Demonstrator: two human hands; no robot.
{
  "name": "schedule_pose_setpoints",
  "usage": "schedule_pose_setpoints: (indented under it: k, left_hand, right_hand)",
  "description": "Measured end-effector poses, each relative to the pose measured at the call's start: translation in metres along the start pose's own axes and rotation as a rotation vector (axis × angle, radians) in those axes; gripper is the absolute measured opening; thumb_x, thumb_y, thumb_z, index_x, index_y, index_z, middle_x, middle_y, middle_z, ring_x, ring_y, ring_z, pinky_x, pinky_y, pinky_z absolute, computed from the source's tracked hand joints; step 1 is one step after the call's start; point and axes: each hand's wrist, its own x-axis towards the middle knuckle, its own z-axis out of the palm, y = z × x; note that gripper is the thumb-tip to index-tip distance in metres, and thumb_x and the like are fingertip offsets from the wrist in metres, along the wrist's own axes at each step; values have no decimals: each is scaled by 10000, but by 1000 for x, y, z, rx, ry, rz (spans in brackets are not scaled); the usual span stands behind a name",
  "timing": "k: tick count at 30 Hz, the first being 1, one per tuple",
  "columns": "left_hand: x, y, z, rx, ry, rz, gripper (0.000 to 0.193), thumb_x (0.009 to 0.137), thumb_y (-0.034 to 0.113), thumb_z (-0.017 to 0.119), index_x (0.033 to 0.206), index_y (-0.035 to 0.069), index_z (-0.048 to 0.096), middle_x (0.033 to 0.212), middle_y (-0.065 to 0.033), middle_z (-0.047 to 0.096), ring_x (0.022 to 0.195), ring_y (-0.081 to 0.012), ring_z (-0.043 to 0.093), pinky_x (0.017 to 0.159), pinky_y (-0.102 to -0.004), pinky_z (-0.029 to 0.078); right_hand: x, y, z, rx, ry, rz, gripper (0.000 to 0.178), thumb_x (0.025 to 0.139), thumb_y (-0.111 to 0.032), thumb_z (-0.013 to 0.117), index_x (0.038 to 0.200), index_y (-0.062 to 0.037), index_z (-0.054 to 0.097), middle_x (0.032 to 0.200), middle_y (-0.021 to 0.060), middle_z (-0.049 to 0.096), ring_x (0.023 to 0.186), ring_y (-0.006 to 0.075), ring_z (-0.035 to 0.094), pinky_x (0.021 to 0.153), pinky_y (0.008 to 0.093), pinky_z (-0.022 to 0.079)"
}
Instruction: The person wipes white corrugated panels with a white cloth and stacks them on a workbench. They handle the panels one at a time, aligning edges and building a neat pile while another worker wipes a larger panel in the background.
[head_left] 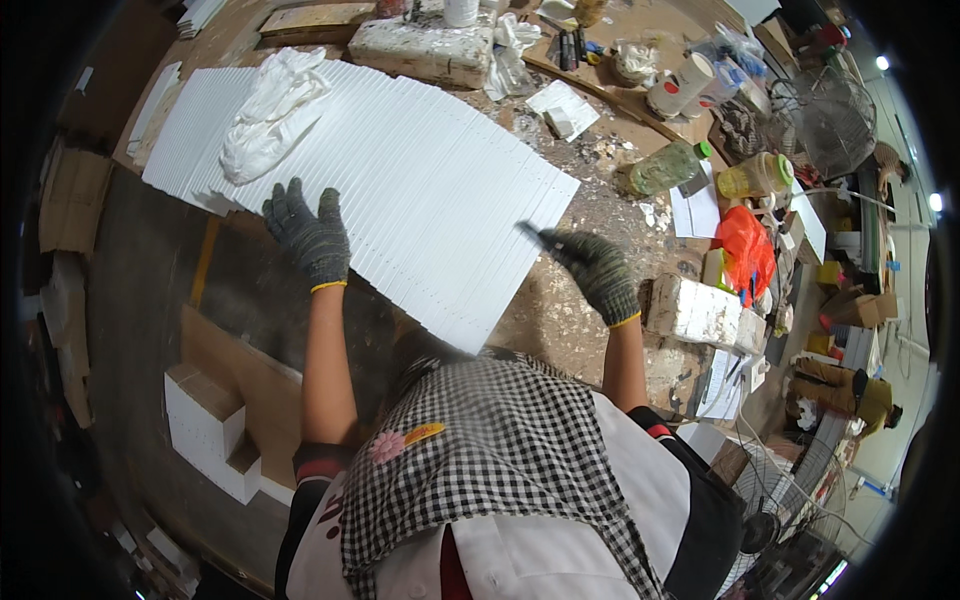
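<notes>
A long row of white strips [430, 190], packed side by side, spreads across the worktable. My left hand [308, 235], in a dark grey knitted glove with a yellow cuff edge, is open at the row's near edge, fingers apart. My right hand [595, 268], gloved alike, is closed just off the row's right end. From its fingers a small dark tool [529, 232] with a thin tip points toward the strips; blur hides its exact kind. A crumpled white cloth [275, 115] lies on the left part of the row.
A paint-stained white block [425, 45] stands behind the row. On the right are a green-capped bottle [665, 168], a yellowish jar [755, 176], a red plastic bag [746, 250] and another stained block [695, 310]. A white-faced box [210, 430] sits on the floor at left.
</notes>
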Motion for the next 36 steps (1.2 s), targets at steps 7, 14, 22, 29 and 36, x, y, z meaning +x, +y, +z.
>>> schedule_pose_setpoints:
  k: [7,14,22,29,36]
  left_hand:
    - [0,-1,1,-16,5,7,612,972,447,738,1418,55,588,1513,-261,520,1456,-502,383,1214,-649,304]
    - [-1,-4,4,-2,21,31,617,980,470,726,1425,69,576,1521,-255,514,1457,-501,388,1203,-652,326]
    - [-1,-10,8,20,-25,8,691,978,526,712,1487,84,556,1579,-272,466,1497,-490,342,1228,-631,290]
    - [-22,54,-52,65,-133,134,827,959,562,713,1598,122,426,1682,-231,328,1567,-473,253,1270,-649,232]
    - [-97,154,-119,-342,-388,633,904,954,696,618,1627,128,416,1733,-205,272,1623,-430,150,1290,-673,114]
  right_hand:
    - [-6,23,-18,209,228,75,326,973,-136,777,1296,-95,767,1140,113,798,986,188,753,861,340,625]
    - [23,62,-31,89,374,66,280,994,-133,750,1259,-41,762,1201,149,786,1090,225,758,983,364,581]
    - [26,75,-48,-64,253,-6,272,1004,-82,728,1272,-60,769,1211,128,789,1096,203,739,987,361,574]
    - [30,70,-55,-222,295,-94,264,993,-78,723,1252,-75,776,1196,134,789,1095,246,746,980,374,571]
    - [30,62,-55,-224,318,-76,268,963,-58,686,1207,-90,794,1136,171,786,1057,327,752,951,418,578]
